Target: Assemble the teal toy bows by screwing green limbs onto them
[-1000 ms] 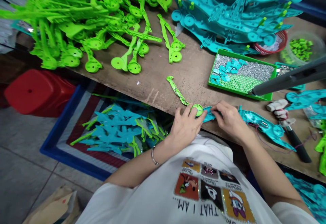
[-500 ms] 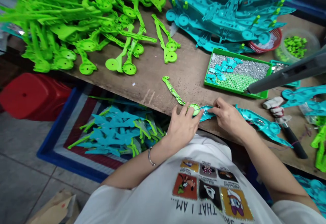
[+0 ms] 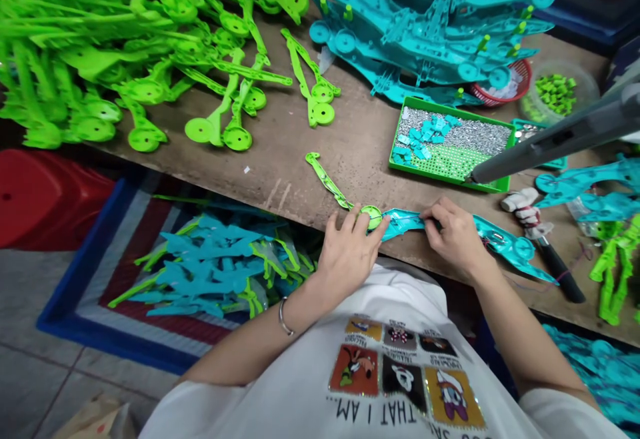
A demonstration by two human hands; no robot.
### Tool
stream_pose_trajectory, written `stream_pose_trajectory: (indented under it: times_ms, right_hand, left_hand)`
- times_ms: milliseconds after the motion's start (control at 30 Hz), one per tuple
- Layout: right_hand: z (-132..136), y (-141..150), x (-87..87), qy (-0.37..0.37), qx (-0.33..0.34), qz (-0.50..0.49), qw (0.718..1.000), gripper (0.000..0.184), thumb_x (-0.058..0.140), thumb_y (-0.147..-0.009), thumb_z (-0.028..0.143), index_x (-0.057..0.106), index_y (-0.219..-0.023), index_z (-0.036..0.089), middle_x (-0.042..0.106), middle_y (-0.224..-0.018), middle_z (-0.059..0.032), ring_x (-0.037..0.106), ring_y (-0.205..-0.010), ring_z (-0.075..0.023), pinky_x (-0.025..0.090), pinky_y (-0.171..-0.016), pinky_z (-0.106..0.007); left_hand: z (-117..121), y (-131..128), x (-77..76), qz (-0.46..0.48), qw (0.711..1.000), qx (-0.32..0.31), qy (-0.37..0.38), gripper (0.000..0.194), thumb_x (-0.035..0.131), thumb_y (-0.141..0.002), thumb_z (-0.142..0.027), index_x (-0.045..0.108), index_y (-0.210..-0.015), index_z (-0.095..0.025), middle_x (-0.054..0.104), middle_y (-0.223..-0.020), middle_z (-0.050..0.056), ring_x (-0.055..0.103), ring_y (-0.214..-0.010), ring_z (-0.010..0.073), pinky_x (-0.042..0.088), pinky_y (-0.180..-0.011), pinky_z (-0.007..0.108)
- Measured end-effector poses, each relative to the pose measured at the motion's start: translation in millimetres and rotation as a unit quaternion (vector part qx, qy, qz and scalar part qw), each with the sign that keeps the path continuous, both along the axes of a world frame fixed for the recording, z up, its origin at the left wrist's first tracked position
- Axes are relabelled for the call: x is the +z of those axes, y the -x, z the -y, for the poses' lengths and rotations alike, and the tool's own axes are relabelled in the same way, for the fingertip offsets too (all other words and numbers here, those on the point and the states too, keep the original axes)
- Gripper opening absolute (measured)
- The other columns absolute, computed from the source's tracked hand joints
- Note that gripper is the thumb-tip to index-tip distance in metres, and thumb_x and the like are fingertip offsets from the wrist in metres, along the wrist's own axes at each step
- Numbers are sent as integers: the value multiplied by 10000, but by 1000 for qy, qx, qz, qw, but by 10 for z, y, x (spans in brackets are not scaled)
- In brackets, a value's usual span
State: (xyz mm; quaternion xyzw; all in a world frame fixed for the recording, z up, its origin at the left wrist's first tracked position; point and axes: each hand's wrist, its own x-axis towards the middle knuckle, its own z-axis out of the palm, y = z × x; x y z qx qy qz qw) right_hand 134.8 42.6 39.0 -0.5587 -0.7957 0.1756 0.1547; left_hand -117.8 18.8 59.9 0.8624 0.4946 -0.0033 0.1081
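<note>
On the table's front edge lies a long plastic assembly: a lime-green arm [image 3: 326, 179], a round green joint [image 3: 371, 215] and a turquoise shell [image 3: 511, 242]. My left hand [image 3: 349, 244] rests over the round joint, fingers spread, with its thumb against the turquoise section [image 3: 400, 220]. A thin dark line, seemingly a wire, runs from the joint along that section to the fingertips of my right hand [image 3: 453, 234]. These fingertips are pinched together above the shell, and the right hand covers its middle.
A green tray [image 3: 450, 176] holds metal bits and turquoise pieces, with a grey rod [image 3: 555, 136] slanting over it. A black-handled tool [image 3: 563, 269] lies right. Behind are piles of green parts [image 3: 120, 46] and turquoise shells [image 3: 425, 32]. A blue-rimmed crate [image 3: 75, 292] stands below left.
My right hand has moved slightly right along the turquoise section, away from my left hand, baring more of it. The left hand stays on the joint. The whole view has shifted a little.
</note>
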Motion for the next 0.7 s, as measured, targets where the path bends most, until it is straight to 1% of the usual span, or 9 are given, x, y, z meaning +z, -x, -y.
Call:
stream_pose_trajectory:
  times_ms: [100, 233, 433, 567, 700]
  right_hand:
    - [27, 29, -18, -12, -10, 19, 1000, 175, 532, -913, 138, 703, -913, 172, 650, -876, -69, 613, -776, -198, 452, -698, -315]
    - [37, 51, -39, -23, -7, 51, 998, 221, 516, -929, 127, 734, -934, 167, 650, -872, -76, 612, -794, -202, 460, -713, -320]
    - [-20, 47, -72, -52, 4, 55, 997, 301, 477, -948, 101, 747, -1065, 163, 632, -950, -101, 571, -872, -225, 470, -770, -355]
    - [-21, 11, -127, -95, 5, 68, 993, 298, 507, -932, 97, 761, -1070, 173, 618, -944, -110, 524, -913, -255, 468, -807, -405]
    - [14, -41, -230, -113, -3, 29, 993, 323, 547, -895, 81, 763, -1105, 198, 624, -958, -103, 537, -921, -259, 489, -815, -435]
  left_hand:
    - [11, -2, 2, -5, 1000, 0, -3, 501, 448, -1022, -282, 479, -1521, -314, 596, -1361, 155, 429, -1431, 355, 370, -1083, 554]
    - [7, -1, -14, -2, 1000, 1, -5, 499, 432, -1032, -292, 470, -1529, -322, 595, -1364, 154, 431, -1429, 353, 381, -1072, 548]
    - [-168, 31, -87, -4, 1000, -2, -26, 497, 423, -1036, -269, 475, -1527, -316, 585, -1386, 165, 414, -1454, 362, 387, -1080, 557]
    - [-251, 68, -95, 5, 999, -17, -33, 501, 433, -1047, -293, 438, -1548, -312, 592, -1392, 145, 406, -1475, 339, 418, -1083, 491]
    - [-271, 173, -24, 32, 998, -29, -41, 509, 439, -1059, -315, 396, -1563, -266, 605, -1402, 122, 450, -1452, 290, 436, -1092, 436]
